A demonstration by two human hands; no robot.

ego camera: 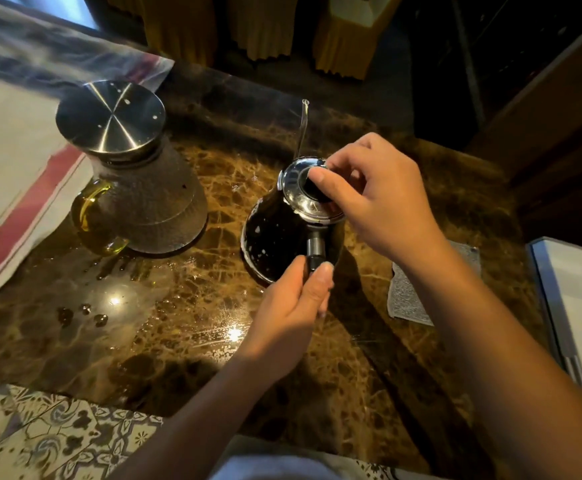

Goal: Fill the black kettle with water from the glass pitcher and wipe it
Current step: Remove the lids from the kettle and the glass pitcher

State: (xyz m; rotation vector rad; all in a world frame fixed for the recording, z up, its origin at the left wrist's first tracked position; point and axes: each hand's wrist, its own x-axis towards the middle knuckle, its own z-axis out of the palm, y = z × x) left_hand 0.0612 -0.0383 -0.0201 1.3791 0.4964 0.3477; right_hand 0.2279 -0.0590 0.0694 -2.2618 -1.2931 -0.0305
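Note:
The black kettle [275,233] stands on the brown marble table [178,323], speckled with water drops. My left hand [293,303] grips its handle at the near side. My right hand [372,195] pinches the black knob of the shiny kettle lid [300,199], which sits tilted on the kettle's top. The glass pitcher [144,199] with a steel lid and yellow handle stands upright to the left, apart from both hands. A grey cloth [407,299] lies flat on the table to the right, partly hidden under my right forearm.
Water drops and small puddles [81,313] lie on the table in front of the pitcher. A white and red cloth [16,188] covers the table's left side. A white panel [576,299] borders the right edge. Yellow draped chairs stand beyond the far edge.

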